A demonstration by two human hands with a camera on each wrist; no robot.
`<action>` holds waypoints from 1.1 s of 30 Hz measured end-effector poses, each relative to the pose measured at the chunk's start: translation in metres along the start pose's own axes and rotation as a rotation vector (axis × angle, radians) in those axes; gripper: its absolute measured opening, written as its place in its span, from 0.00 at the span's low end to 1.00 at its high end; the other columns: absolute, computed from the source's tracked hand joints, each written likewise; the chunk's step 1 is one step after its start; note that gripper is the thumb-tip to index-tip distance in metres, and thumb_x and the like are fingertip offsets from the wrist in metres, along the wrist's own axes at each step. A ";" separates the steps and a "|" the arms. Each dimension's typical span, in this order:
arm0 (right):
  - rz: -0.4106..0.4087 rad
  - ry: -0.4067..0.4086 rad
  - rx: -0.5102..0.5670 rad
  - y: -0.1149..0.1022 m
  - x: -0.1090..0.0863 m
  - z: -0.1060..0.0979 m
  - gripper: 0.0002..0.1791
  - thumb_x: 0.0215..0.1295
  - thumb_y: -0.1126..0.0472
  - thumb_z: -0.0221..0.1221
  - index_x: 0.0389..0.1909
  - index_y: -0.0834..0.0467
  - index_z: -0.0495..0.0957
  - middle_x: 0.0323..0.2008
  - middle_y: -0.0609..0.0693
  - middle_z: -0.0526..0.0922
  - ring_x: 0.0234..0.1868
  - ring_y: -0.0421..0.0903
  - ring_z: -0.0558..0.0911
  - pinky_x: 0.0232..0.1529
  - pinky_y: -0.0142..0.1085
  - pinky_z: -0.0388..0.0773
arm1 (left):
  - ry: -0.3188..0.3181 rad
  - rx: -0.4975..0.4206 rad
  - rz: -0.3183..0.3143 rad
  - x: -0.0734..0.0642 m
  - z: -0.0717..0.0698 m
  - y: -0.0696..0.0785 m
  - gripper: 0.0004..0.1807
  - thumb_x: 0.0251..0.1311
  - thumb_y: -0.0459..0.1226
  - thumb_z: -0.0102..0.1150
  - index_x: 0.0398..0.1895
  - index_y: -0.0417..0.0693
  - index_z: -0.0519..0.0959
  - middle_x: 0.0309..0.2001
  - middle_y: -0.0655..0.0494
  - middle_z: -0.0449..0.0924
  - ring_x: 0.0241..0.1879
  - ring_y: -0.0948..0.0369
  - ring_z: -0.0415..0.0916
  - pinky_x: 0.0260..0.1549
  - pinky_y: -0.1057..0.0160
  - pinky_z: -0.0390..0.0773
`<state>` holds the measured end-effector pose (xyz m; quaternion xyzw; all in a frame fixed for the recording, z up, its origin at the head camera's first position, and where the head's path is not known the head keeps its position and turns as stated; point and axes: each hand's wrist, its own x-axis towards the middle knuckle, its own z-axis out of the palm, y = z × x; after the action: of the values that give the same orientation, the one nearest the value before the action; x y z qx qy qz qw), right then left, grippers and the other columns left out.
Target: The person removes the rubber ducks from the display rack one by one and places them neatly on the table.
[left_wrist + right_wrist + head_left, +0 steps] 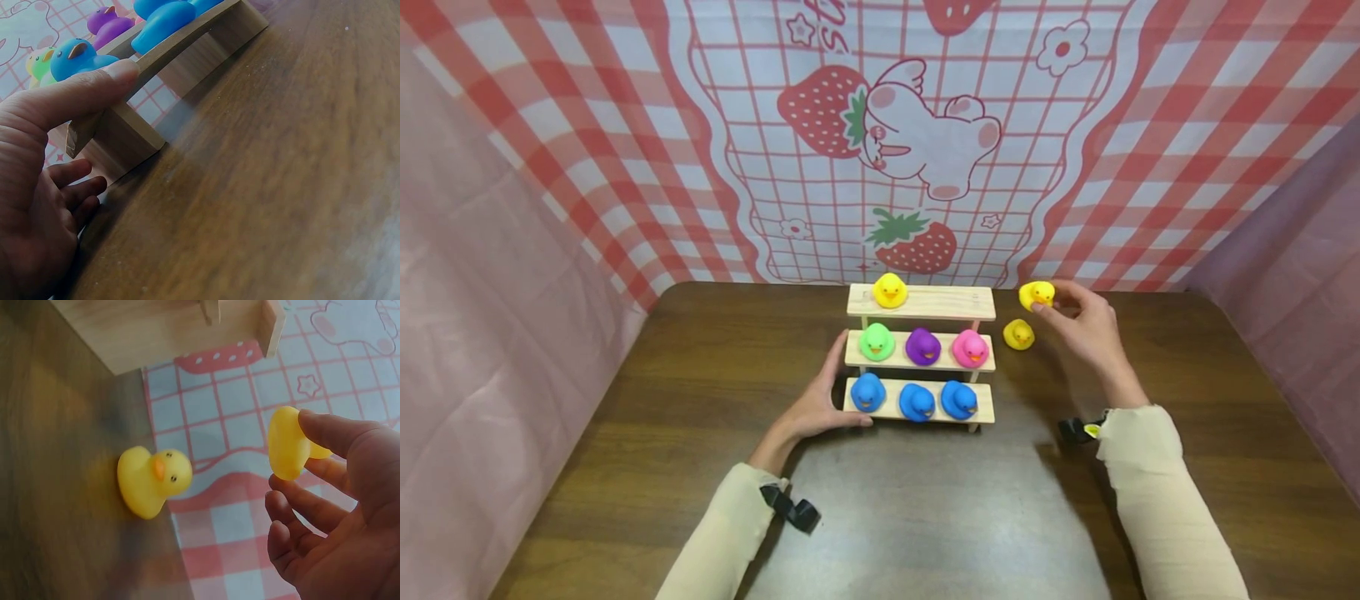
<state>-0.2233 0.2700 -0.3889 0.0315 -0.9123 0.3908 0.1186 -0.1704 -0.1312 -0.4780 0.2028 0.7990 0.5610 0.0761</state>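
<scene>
A three-tier wooden display stand (925,302) holds small rubber ducks. My left hand (812,408) grips its left end, thumb across the bottom tier's front edge and fingers along the side. In the left wrist view that thumb (94,90) lies beside a blue duck (75,59). To the right of the top tier, my right hand (1090,329) pinches a yellow rubber duck (1037,295) between thumb and fingers, held up off the table. Below it another yellow duck (1018,334) sits on the table, also seen whole as the yellow duck (147,481) in the right wrist view.
On the top tier, a yellow duck (890,290) stands at the left. Green (876,342), purple (922,347) and pink ducks (970,349) line the middle tier; three blue ducks (917,402) line the bottom. A strawberry-patterned cloth (925,183) hangs behind the brown table (700,400).
</scene>
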 end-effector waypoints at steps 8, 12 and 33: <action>0.001 -0.010 0.005 0.019 -0.004 -0.004 0.28 0.69 0.50 0.62 0.62 0.63 0.75 0.52 0.66 0.82 0.42 0.37 0.75 0.37 0.13 0.68 | -0.002 -0.007 0.011 0.001 0.000 -0.001 0.74 0.41 0.32 0.80 0.82 0.63 0.34 0.80 0.45 0.48 0.75 0.45 0.57 0.77 0.38 0.47; 0.021 -0.051 0.022 0.027 -0.005 -0.005 0.29 0.70 0.50 0.61 0.64 0.64 0.73 0.55 0.67 0.80 0.48 0.50 0.76 0.37 0.12 0.68 | 0.002 -0.002 0.008 0.000 0.000 -0.001 0.74 0.41 0.32 0.80 0.82 0.65 0.34 0.81 0.45 0.48 0.75 0.45 0.57 0.77 0.38 0.46; 0.105 -0.075 -0.037 0.059 -0.012 0.003 0.29 0.69 0.50 0.61 0.64 0.65 0.73 0.56 0.68 0.81 0.52 0.54 0.79 0.43 0.23 0.67 | -0.002 -0.007 0.004 0.000 0.000 0.000 0.73 0.41 0.32 0.80 0.81 0.67 0.34 0.79 0.42 0.52 0.74 0.45 0.59 0.77 0.38 0.47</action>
<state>-0.2206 0.3079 -0.4353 -0.0039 -0.9236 0.3780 0.0642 -0.1704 -0.1315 -0.4783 0.2050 0.7965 0.5636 0.0765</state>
